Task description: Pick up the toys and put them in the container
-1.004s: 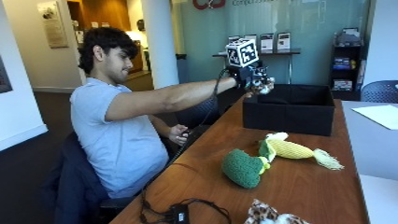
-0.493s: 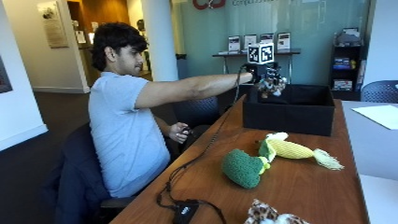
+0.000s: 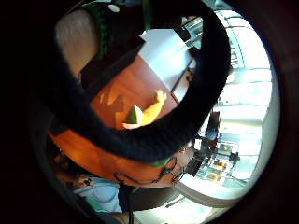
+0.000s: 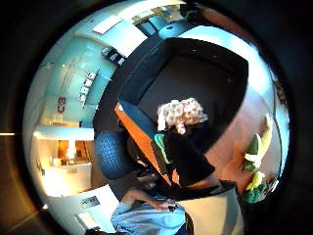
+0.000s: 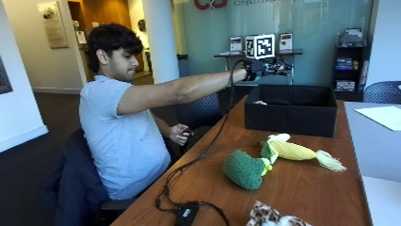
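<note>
My gloved right hand (image 5: 266, 68) hangs above the near left corner of the black container (image 5: 289, 114), fingers spread and holding nothing. A spotted plush toy (image 4: 181, 113) lies inside the container below the hand; in the outside view only a pale bit of the plush toy (image 5: 260, 102) shows over the rim. On the wooden table (image 5: 313, 193) lie a green broccoli toy (image 5: 244, 169) and a yellow corn toy (image 5: 296, 150) side by side. The corn toy (image 3: 145, 113) also shows in the little finger side palm view. Another spotted plush toy (image 5: 270, 218) sits at the table's near edge.
A black cable and small box (image 5: 187, 211) run along the table's left edge. A white table (image 5: 379, 155) with a paper sheet (image 5: 383, 116) adjoins on the right. The person's bare left hand (image 5: 181, 135) rests low by a chair.
The hand has let go of the spotted toy it carried; the toy now lies in the container, and the hand has risen a little above the rim.
</note>
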